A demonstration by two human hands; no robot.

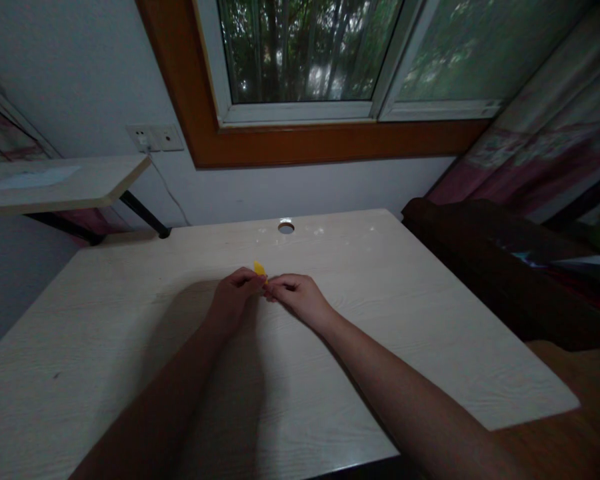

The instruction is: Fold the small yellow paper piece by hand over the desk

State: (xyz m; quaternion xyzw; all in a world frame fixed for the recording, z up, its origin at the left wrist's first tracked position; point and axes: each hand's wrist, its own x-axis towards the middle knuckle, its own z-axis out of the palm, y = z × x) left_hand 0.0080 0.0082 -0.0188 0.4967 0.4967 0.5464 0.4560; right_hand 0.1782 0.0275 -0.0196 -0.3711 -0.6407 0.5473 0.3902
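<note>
Over the middle of the pale wood-grain desk (380, 347), my two hands meet at the fingertips around a small, flat yellow piece (259, 268), perhaps paper. My left hand (234, 297) pinches it from the left, thumb and forefinger closed. From the right, my right hand (300, 293) is also closed in a pinch at its lower end. The upper part of the yellow piece sticks up above the fingers; its lower part is hidden by them. Its exact kind is too small to make out.
A raised shelf (100, 190) on black legs stands at the back left, below a wall socket (155, 138) with a plugged-in cable. A round cable hole (286, 228) sits near the desk's back edge. Dark furniture (490, 260) adjoins on the right, by a curtain (530, 127).
</note>
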